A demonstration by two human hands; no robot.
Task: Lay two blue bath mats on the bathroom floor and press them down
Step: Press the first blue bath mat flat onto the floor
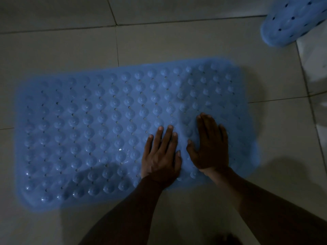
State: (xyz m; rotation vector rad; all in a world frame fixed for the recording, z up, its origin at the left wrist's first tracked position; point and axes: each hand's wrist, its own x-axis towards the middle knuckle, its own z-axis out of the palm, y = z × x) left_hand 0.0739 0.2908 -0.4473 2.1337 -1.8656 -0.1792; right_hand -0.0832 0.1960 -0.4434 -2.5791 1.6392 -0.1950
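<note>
One mat (pixel 106 131) lies spread on the tiled floor (pixel 58 50), long side across my view, and I judge the step in hand to be the pressing-down of this first mat. My left hand (pixel 161 154) and right hand (pixel 210 147) rest palm-down side by side on its near right part, fingers spread flat and holding nothing.

Second mat (pixel 290 22): top right corner of the view, well apart from the first, bunched or curled and not laid out. So the task looks roughly at its midpoint at best.

Appearance of the flat mat: pale blue, translucent-looking, rounded corners, covered in rows of raised domes with small holes between them. A few domes near the front edge glint, possibly wet; I cannot tell for certain in this dim light. The right end looks blurred and slightly wavy, perhaps not fully seated.

Next move, as I judge it: work the palms outward toward the right end and the untouched left half, pressing firmly, then fetch the second mat and unroll it just beside this one.
</note>
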